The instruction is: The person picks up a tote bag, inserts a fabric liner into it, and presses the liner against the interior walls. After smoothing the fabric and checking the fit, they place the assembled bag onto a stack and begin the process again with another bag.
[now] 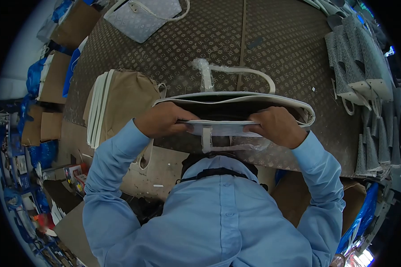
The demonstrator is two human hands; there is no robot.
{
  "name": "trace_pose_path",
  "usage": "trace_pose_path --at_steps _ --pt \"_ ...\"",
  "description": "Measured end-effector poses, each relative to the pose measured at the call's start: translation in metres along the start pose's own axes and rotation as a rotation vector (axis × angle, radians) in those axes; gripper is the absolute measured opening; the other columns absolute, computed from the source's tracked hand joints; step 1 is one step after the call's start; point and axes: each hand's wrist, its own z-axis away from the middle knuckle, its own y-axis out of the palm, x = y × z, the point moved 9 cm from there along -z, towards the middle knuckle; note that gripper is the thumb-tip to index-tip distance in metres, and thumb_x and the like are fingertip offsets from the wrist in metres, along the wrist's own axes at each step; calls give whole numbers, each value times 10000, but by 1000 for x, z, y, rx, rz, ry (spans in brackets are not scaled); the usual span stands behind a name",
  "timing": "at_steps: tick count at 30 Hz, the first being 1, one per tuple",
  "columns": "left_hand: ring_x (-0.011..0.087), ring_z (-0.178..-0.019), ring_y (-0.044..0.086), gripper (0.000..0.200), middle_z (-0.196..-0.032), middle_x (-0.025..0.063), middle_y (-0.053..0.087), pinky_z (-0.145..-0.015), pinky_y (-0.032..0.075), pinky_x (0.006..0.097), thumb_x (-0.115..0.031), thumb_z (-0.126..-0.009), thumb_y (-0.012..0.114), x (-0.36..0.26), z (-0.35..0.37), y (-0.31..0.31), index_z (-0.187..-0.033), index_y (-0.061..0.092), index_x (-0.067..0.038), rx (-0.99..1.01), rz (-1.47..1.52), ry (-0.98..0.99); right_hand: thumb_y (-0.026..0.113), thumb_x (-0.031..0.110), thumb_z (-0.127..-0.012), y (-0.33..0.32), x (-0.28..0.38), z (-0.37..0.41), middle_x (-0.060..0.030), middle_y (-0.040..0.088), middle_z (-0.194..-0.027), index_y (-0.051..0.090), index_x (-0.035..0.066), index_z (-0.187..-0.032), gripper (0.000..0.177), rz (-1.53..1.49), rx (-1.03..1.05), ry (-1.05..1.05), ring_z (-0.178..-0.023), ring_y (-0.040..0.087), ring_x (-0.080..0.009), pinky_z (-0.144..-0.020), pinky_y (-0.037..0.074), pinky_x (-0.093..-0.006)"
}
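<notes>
A handbag (236, 97) with white edges and a dark inside stands at the table's near edge, its mouth partly parted. My left hand (166, 120) grips the near rim toward its left end, fingers closed over the edge. Farther right on that same rim, my right hand (277, 126) is closed with the thumb at the inside. One white handle (254, 72), partly wrapped in clear plastic, lies beyond the bag. The near handle (206, 139) hangs on my side, also with plastic on it. The bag's bottom is hidden.
A stack of tan and white bag pieces (129, 100) lies left of the handbag. Another pale patterned bag (142, 20) rests at the table's far left. Grey patterned pieces (358, 62) stand in rows along the right side. Cardboard boxes (53, 78) line the left.
</notes>
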Motion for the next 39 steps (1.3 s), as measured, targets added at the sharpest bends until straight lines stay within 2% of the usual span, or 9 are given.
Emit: trace_pose_path --at_steps 8,10,17,19,21,25,27,32,39 --pt "326 -714 637 175 -793 121 654 -642 505 402 -223 -831 631 0 15 -2 -973 652 -122 -23 -285 11 606 375 -842 0 1 8 -122 623 -684 632 76 -762 310 70 -137 -35 -673 629 -309 -604 494 -411" --pt "327 -685 633 199 -740 134 639 -617 500 420 -275 -853 603 4 18 6 -964 640 -115 99 -428 -41 615 368 -834 0 2 11 -117 620 -680 628 76 -753 303 71 -165 -56 -665 626 -308 -599 491 -410" --pt "349 -655 619 274 -698 163 618 -601 485 449 -334 -916 514 -13 6 2 -973 592 -77 18 -371 101 642 350 -811 -6 16 14 -109 614 -670 625 79 -737 281 136 -225 -72 -653 622 -300 -585 485 -396" --pt "358 -656 615 325 -685 172 613 -608 481 457 -372 -920 501 -31 -11 8 -961 578 -59 -120 -164 132 643 354 -808 -6 17 13 -109 613 -665 627 80 -734 284 166 -225 -106 -645 621 -296 -577 485 -392" --pt "329 -626 621 305 -668 144 611 -563 482 434 -356 -925 494 -28 -17 29 -941 575 -62 -35 -223 95 642 366 -807 -4 5 15 -108 616 -659 627 77 -722 302 127 -233 -7 -635 625 -291 -562 485 -385" --pt "281 -552 610 300 -621 92 585 -474 462 379 -370 -927 487 -39 -4 26 -855 568 -89 -121 -446 238 639 368 -813 -1 12 19 -112 619 -657 626 72 -711 313 114 -251 -22 -632 629 -292 -555 486 -379" --pt "266 -527 602 318 -608 76 575 -448 453 362 -384 -925 488 -38 7 11 -810 567 -99 -192 -487 301 628 376 -826 0 10 17 -116 626 -668 628 71 -716 324 111 -210 4 -636 633 -294 -559 488 -386" --pt "268 -578 607 437 -610 79 567 -509 474 383 -447 -928 467 -23 14 -9 -699 565 -88 -154 -511 167 621 365 -838 5 0 17 -119 629 -717 633 63 -777 308 75 -90 74 -683 627 -307 -609 487 -407" --pt "274 -615 614 378 -650 77 593 -526 484 390 -394 -940 470 -45 -18 -3 -755 570 -80 -45 -482 108 591 421 -854 0 -14 32 -133 644 -724 647 62 -861 364 -59 19 94 -700 646 -307 -633 503 -415"
